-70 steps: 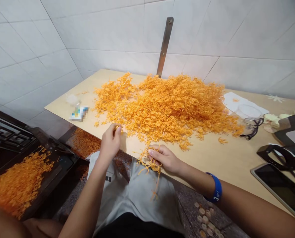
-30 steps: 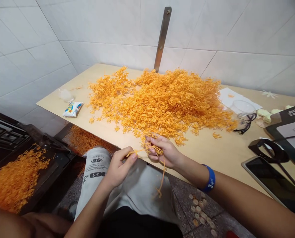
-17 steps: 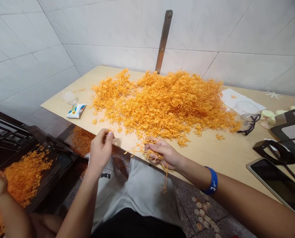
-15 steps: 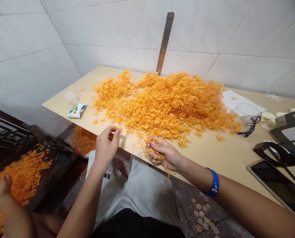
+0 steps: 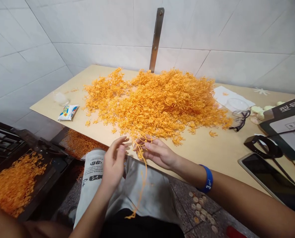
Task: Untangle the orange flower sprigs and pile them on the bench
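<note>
My right hand (image 5: 162, 153), at the table's front edge, is closed around thin orange plastic strands (image 5: 144, 165). One long strand hangs from it over my lap, with a small branched tip low down. Just left of it is my left hand (image 5: 114, 162), its thumb and fingers apart and curved toward the strands; I see nothing held in it. Behind both hands spreads a big heap of orange plastic flower-like pieces (image 5: 162, 102) on the tan tabletop (image 5: 202, 150). Stray pieces lie along the heap's near side.
At left are a small white-and-blue packet (image 5: 68, 112) and a clear cup (image 5: 61, 98). Glasses (image 5: 239, 121), a phone (image 5: 266, 180), a black ring-shaped object (image 5: 263, 147) and a dark box (image 5: 288, 122) stand at right. Another person's arm (image 5: 6, 219) is at lower left, near more orange pieces (image 5: 16, 185).
My left hand has moved right and its pinch on a small orange bit has opened. The strands in my right hand have shifted, one now hanging lower. The view has turned slightly right.
</note>
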### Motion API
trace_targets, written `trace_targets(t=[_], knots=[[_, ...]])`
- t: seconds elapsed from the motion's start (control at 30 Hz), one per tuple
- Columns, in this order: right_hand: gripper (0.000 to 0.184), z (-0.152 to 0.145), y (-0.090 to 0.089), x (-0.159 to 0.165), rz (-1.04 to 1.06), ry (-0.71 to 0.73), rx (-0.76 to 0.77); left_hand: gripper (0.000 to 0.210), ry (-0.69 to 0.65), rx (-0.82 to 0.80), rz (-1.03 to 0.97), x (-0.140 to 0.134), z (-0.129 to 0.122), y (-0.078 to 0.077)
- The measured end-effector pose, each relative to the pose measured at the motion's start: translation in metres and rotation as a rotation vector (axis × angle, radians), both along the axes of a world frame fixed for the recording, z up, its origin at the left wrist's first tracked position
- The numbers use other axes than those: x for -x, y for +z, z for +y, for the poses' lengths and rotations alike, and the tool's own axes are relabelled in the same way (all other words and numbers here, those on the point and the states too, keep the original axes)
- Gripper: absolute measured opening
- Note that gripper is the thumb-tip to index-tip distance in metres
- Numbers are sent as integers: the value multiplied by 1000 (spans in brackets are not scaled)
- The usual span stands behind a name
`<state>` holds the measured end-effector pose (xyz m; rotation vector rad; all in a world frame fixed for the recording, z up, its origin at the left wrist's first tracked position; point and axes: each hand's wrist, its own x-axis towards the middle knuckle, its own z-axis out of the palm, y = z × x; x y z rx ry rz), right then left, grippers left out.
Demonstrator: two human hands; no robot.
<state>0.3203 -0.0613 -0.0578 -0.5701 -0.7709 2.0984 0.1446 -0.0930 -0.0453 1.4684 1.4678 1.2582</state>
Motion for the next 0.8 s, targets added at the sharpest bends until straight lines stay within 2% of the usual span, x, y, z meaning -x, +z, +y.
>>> trace_targets(t=[0.13, 0.27, 0.37, 0.53, 0.63, 0.8], knots=[[33, -2, -2, 1, -51, -15, -93, 42, -54, -74, 107, -10, -20, 1], [32, -2, -2, 3, -191, -51, -251, 22, -30, -124, 163, -10, -24, 4], [31, -2, -2, 6, -279, -93, -330, 12, -12, -44, 38, -9, -23, 4], [40, -6, -5, 11, -379, -127, -369, 15, -27, 104, -249, -10, -18, 3], [41, -8, -6, 11, -451, -142, -412, 18, -41, 126, -313, -12, -17, 3], [26, -8, -5, 11, -538, -197, -531, 21, -58, 145, -316, -12, -19, 3]])
